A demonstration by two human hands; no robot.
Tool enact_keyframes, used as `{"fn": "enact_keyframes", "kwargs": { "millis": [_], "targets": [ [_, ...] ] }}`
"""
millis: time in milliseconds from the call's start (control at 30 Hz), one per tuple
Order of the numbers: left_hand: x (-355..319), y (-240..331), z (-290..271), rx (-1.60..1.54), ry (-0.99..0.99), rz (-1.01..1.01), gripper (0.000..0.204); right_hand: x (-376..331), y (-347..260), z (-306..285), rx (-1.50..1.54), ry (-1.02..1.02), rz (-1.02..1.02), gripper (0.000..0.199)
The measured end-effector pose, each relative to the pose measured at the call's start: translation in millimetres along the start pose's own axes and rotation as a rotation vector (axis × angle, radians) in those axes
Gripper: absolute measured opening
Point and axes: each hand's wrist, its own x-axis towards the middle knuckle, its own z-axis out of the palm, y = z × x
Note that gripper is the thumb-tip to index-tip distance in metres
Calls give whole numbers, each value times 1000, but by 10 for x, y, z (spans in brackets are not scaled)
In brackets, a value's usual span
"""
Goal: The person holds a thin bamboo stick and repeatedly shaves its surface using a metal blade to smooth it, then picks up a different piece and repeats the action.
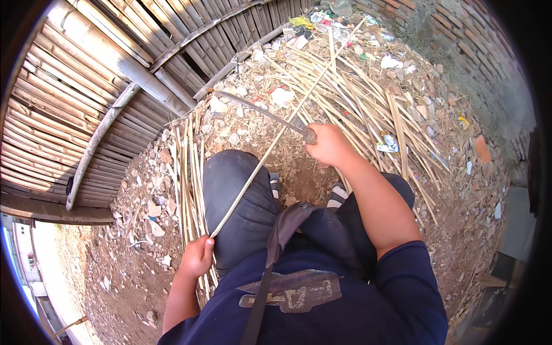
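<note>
Head view: the left grip (197, 257) pinches a pale strip (253, 175), the right grip (329, 145) clasps a knife (261, 110) by its handle (310, 136).

Remotely I count: one long dark metal knife (261, 110); crossing it, one slender pale-yellow wooden strip (269, 150); flanking it, two strip piles (357, 109).

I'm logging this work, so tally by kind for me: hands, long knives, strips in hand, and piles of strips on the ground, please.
Hands: 2 (left hand, right hand)
Long knife: 1
Held strip: 1
Ground piles: 2 (left pile, right pile)
Total: 6
</note>
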Motion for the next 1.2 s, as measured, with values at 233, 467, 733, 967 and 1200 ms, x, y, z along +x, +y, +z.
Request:
{"fn": "enact_keyframes", "kwargs": {
  "millis": [233,467,733,967,1200],
  "targets": [
    [-38,13,103,132,83,-5,38,-50,-66,-5,-121,-120,0,30],
    [-157,-25,95,192,116,18,39,-170,-159,15,-188,-16,-57,30],
    [-41,-16,-24,255,70,5,34,47,111,-207,-127,-47,124,35],
    [62,-25,21,155,37,41,36,39,280,52,-10,-79,45,30],
    [-52,-193,94,116,89,49,39,-98,-208,-51,-175,-92,-20,29]
  ]
}}
